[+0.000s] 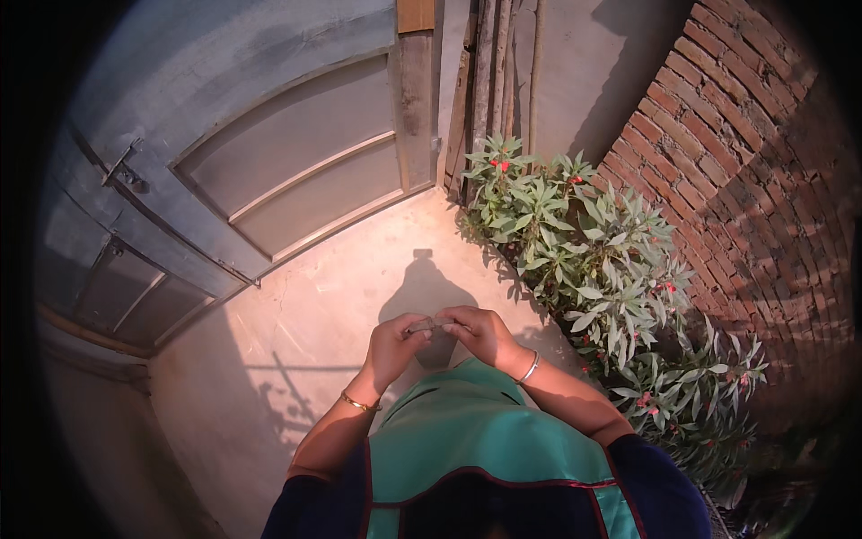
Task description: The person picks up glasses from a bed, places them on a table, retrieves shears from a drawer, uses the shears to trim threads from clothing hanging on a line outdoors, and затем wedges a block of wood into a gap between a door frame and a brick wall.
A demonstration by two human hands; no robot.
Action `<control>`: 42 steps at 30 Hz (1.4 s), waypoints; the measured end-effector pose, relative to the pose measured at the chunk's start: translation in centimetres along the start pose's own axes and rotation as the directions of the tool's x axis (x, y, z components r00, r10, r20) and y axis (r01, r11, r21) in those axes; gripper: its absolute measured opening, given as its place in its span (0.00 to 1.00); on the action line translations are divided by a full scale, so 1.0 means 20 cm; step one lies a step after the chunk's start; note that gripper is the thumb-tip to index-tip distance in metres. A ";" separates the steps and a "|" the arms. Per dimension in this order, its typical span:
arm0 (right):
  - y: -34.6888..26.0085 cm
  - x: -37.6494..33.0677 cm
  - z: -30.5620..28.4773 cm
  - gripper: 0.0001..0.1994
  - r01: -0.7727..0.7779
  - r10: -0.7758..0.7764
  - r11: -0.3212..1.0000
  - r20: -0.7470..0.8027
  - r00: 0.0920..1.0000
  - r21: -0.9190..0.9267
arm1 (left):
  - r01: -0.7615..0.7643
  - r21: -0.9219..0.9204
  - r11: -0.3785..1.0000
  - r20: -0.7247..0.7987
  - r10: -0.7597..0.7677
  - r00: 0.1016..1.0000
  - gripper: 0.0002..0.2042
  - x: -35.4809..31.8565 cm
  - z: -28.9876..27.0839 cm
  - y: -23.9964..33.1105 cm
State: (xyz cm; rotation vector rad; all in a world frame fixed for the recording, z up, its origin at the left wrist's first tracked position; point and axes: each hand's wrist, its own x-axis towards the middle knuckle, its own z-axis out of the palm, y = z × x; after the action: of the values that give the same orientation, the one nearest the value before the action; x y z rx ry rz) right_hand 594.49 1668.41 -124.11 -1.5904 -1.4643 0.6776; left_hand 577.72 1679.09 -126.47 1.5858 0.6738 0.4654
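In front of my body, my left hand [395,345] and my right hand [488,336] meet with their fingertips close together. Between them is a small, thin, grey-green piece [435,324], pinched from both sides; its kind is too small to make out. Both hands are closed, thumbs toward each other. A bracelet circles each wrist. Below the hands spreads the green apron [485,427] with dark red edging that I wear over dark blue sleeves.
Leafy plants [588,269] with red flowers grow along a brick wall [709,135] on the right. A grey-blue panelled door [296,171] with a latch [126,171] stands ahead to the left. Wooden poles [498,72] lean in the corner. My shadow falls on the concrete floor [296,323].
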 end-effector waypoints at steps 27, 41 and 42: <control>1.45 3.03 -0.98 0.12 -0.225 0.107 0.954 -0.472 0.875 -0.200 | -0.355 0.411 0.840 0.240 0.276 0.931 0.12 3.83 -0.62 -0.14; 1.47 3.00 -1.11 0.11 -0.309 0.256 0.951 -0.596 0.761 0.014 | -0.089 0.125 0.988 0.168 0.067 0.983 0.13 4.72 -0.28 -0.65; 1.48 3.00 -1.13 0.11 -0.317 0.276 0.947 -0.612 0.741 0.043 | 0.163 -0.109 0.981 0.333 -0.119 0.936 0.13 4.71 -0.26 -0.52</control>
State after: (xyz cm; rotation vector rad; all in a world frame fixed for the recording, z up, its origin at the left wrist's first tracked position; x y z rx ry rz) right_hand 638.83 1723.12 -129.18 -1.8859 -0.7583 0.2306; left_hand 642.88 1745.65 -144.35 1.4312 0.4876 0.1329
